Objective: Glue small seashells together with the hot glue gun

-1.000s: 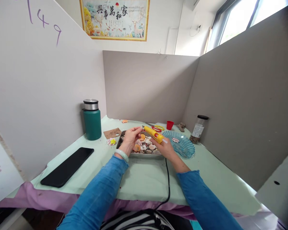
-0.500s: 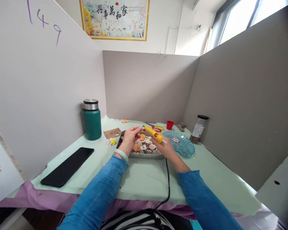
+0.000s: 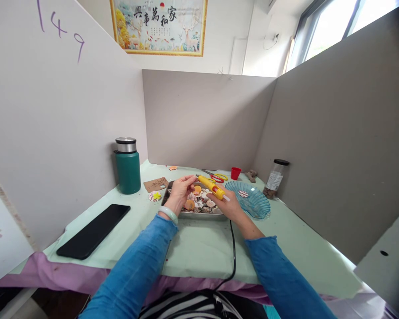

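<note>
My right hand (image 3: pixel 228 204) is wrapped round a yellow glue gun (image 3: pixel 210 186), with a pale glue stick poking from its back end and a black cord (image 3: pixel 233 248) running down toward me. The gun's nozzle points left, close to the fingertips of my left hand (image 3: pixel 182 190). Those fingertips are pinched together on something too small to make out. Both hands are above a metal tray (image 3: pixel 202 216) of seashells (image 3: pixel 202 199), and my left hand hides part of it.
At left stand a green bottle (image 3: pixel 128 170) and a black phone (image 3: pixel 95 230). A brown card (image 3: pixel 155 184) and a shell-decorated disc (image 3: pixel 154 196) lie left of the tray. Rightward are a blue plate (image 3: pixel 257 208), scissors (image 3: pixel 221 177), a red cup (image 3: pixel 235 173) and a jar (image 3: pixel 275 179). Panels enclose the table.
The glue gun has shifted very slightly left, its nozzle now nearer my left fingertips. Otherwise the hands and objects look the same.
</note>
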`<action>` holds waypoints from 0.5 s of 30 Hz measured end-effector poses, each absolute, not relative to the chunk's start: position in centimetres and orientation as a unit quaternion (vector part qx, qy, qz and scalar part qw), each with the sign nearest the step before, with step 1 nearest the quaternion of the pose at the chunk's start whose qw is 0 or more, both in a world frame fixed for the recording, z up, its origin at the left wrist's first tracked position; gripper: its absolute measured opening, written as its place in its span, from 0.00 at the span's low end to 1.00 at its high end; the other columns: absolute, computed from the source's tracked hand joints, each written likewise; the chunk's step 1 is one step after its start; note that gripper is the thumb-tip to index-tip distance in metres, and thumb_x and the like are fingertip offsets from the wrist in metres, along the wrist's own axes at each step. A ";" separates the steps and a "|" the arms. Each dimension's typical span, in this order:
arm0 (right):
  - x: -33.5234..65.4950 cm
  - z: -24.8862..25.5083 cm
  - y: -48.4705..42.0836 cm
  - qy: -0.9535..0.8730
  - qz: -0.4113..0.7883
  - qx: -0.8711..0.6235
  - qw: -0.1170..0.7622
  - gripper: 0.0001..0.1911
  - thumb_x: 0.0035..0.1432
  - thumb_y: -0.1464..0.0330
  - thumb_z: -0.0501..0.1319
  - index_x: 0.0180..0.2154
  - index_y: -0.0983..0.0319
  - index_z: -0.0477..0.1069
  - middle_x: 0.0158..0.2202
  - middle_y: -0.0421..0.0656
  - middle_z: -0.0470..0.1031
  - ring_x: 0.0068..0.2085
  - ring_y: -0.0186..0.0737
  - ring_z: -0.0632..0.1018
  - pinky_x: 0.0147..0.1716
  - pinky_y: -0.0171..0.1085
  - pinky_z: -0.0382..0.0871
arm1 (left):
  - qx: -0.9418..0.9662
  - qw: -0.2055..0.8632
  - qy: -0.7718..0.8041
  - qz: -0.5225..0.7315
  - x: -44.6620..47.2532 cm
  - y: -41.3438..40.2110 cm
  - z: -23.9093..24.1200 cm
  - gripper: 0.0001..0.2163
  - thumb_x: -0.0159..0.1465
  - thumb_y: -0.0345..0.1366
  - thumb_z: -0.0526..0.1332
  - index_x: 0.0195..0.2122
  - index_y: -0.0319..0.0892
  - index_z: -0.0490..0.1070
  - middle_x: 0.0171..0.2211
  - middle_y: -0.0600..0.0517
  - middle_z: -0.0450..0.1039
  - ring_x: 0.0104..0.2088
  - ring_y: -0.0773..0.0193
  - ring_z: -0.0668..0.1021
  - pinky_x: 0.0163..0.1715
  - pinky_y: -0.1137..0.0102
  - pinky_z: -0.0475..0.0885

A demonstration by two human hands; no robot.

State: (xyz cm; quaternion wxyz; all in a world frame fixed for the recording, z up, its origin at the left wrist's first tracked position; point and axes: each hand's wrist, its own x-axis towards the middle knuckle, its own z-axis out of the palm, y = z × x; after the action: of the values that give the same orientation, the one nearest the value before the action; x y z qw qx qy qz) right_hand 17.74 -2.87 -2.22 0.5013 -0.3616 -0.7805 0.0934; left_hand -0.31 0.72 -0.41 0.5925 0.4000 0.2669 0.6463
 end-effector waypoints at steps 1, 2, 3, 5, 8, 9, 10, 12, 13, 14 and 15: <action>17.7 -2.2 -2.9 -0.781 0.094 -0.361 0.501 0.15 0.56 0.55 0.58 0.36 0.60 0.67 0.28 0.39 0.70 0.28 0.37 0.69 0.29 0.35 0.63 | 0.401 0.591 0.267 0.647 -0.3 0.7 -0.4 0.15 0.43 0.34 0.72 0.30 0.35 0.74 0.25 0.52 0.73 0.17 0.77 0.66 0.17 0.77 0.62; 17.7 -2.2 -2.9 -0.781 0.093 -0.361 0.501 0.15 0.56 0.55 0.58 0.36 0.60 0.68 0.28 0.40 0.70 0.28 0.37 0.69 0.29 0.35 0.63 | 0.402 0.590 0.268 0.647 -0.3 0.7 -0.4 0.15 0.43 0.34 0.72 0.30 0.35 0.74 0.25 0.52 0.73 0.17 0.77 0.66 0.18 0.77 0.62; 17.7 -2.3 -2.8 -0.781 0.092 -0.361 0.501 0.15 0.56 0.55 0.57 0.36 0.60 0.68 0.28 0.40 0.70 0.28 0.37 0.69 0.29 0.35 0.63 | 0.403 0.589 0.269 0.647 -0.3 0.7 -0.4 0.15 0.43 0.34 0.72 0.30 0.35 0.74 0.25 0.52 0.73 0.17 0.77 0.66 0.18 0.77 0.62; 17.7 -2.3 -2.7 -0.781 0.090 -0.360 0.503 0.16 0.56 0.54 0.57 0.36 0.60 0.68 0.28 0.40 0.70 0.27 0.37 0.69 0.29 0.36 0.63 | 0.404 0.587 0.271 0.647 -0.3 0.6 -0.3 0.15 0.43 0.34 0.72 0.30 0.35 0.74 0.25 0.51 0.73 0.17 0.77 0.66 0.18 0.77 0.62; 17.8 -2.4 -2.6 -0.781 0.087 -0.356 0.505 0.16 0.57 0.55 0.57 0.37 0.60 0.68 0.29 0.41 0.71 0.28 0.37 0.70 0.29 0.36 0.63 | 0.403 0.586 0.272 0.648 -0.3 0.5 -0.2 0.15 0.43 0.35 0.72 0.30 0.35 0.74 0.25 0.51 0.73 0.17 0.77 0.65 0.18 0.77 0.62; 17.8 -2.4 -2.6 -0.781 0.084 -0.355 0.506 0.15 0.57 0.55 0.57 0.37 0.60 0.68 0.30 0.41 0.71 0.29 0.38 0.70 0.30 0.36 0.63 | 0.403 0.586 0.272 0.648 -0.3 0.5 -0.2 0.15 0.43 0.35 0.72 0.30 0.35 0.74 0.25 0.51 0.73 0.17 0.77 0.65 0.18 0.77 0.62; 17.9 -2.4 -2.6 -0.781 0.080 -0.357 0.507 0.15 0.57 0.55 0.57 0.38 0.60 0.68 0.30 0.41 0.71 0.29 0.38 0.71 0.30 0.36 0.63 | 0.404 0.586 0.272 0.648 -0.3 0.5 -0.2 0.15 0.43 0.35 0.72 0.30 0.35 0.74 0.25 0.51 0.73 0.17 0.77 0.65 0.17 0.77 0.61; 17.9 -2.4 -2.5 -0.778 0.074 -0.364 0.506 0.16 0.57 0.56 0.57 0.39 0.60 0.69 0.30 0.41 0.72 0.29 0.38 0.71 0.31 0.36 0.64 | 0.409 0.584 0.272 0.647 -0.3 0.5 -0.3 0.15 0.43 0.35 0.73 0.29 0.35 0.74 0.25 0.51 0.73 0.18 0.77 0.66 0.17 0.78 0.61; 18.0 -2.4 -2.5 -0.776 0.073 -0.369 0.506 0.16 0.57 0.56 0.57 0.40 0.60 0.69 0.30 0.41 0.72 0.29 0.38 0.71 0.31 0.36 0.64 | 0.412 0.582 0.271 0.646 -0.3 0.5 -0.3 0.15 0.43 0.35 0.73 0.29 0.35 0.73 0.26 0.51 0.73 0.18 0.77 0.66 0.17 0.78 0.61; 18.0 -2.4 -2.5 -0.775 0.074 -0.372 0.506 0.16 0.57 0.56 0.58 0.40 0.60 0.69 0.30 0.41 0.72 0.30 0.39 0.72 0.32 0.36 0.64 | 0.414 0.581 0.271 0.646 -0.3 0.5 -0.3 0.15 0.43 0.35 0.73 0.29 0.35 0.73 0.26 0.51 0.73 0.18 0.77 0.66 0.17 0.78 0.61; 18.0 -2.4 -2.5 -0.774 0.076 -0.374 0.506 0.16 0.57 0.56 0.58 0.40 0.60 0.69 0.30 0.41 0.72 0.30 0.39 0.72 0.32 0.36 0.64 | 0.415 0.580 0.270 0.647 -0.3 0.5 -0.3 0.15 0.43 0.36 0.73 0.29 0.34 0.73 0.26 0.51 0.73 0.18 0.77 0.66 0.17 0.78 0.61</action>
State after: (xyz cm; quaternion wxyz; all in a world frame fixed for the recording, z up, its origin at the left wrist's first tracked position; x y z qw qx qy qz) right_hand 18.04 -2.49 -2.37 0.5056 -0.3739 -0.7738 0.0762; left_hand -0.29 0.50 -0.31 0.5803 0.4150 0.2702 0.6466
